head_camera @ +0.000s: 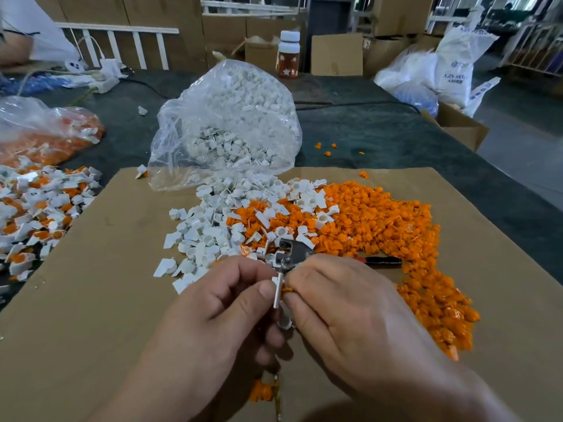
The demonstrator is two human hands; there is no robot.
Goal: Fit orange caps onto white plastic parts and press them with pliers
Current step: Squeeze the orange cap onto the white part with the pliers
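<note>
Close in, the left hand (225, 303) pinches a white part (277, 292) upright, seemingly to steady it while the right hand (341, 303) pinches an orange cap (287, 290) against its side, squarely between both sets of fingertips. Just beyond lie the pliers (292, 251), handy for pressing. Farther off are the loose white parts (213, 226) and orange caps (380, 220), with the clear bag (231, 123) farthest.

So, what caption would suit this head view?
Left hand holds a white part while right hand pinches an orange cap against it; pliers lie beyond on cardboard.
</note>
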